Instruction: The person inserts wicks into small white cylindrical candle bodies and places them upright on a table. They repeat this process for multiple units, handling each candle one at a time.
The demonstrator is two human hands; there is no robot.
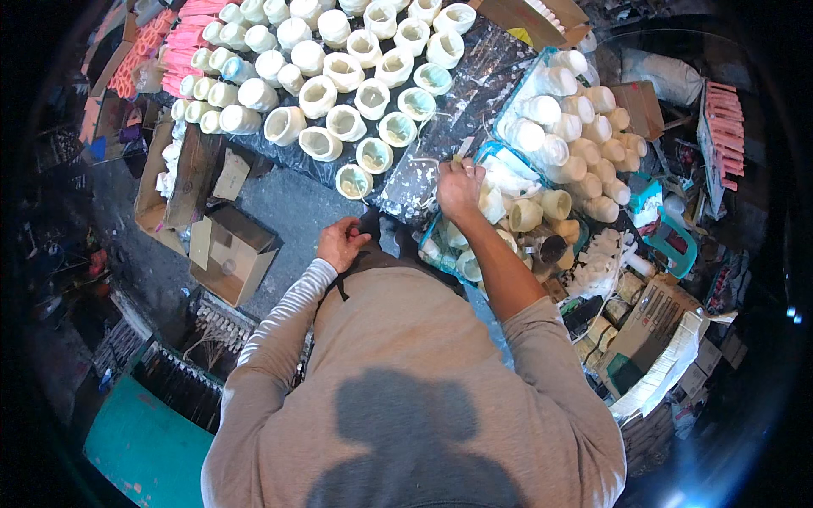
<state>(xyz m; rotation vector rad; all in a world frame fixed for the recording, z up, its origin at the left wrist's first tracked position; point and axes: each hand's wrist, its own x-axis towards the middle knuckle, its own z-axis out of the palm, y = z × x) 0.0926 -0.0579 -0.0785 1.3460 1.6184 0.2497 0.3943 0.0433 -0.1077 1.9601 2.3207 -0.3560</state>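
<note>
The left hand (341, 244), at 9 o'clock, is half curled; the right hand (461, 186), at 1, has fingers bent; what either holds, I cannot tell; cups (318, 103) crowd the surface (461, 110) at 11; the right forearm (501, 264) blocks part of a heap of cups (555, 205) at 2; a carton (246, 245) stands farther out at 9.

No word, number or sign is legible. Dark printed marks show on a panel of the brown cardboard carton (650, 328) at the lower right — too small and blurred here to make out.
</note>
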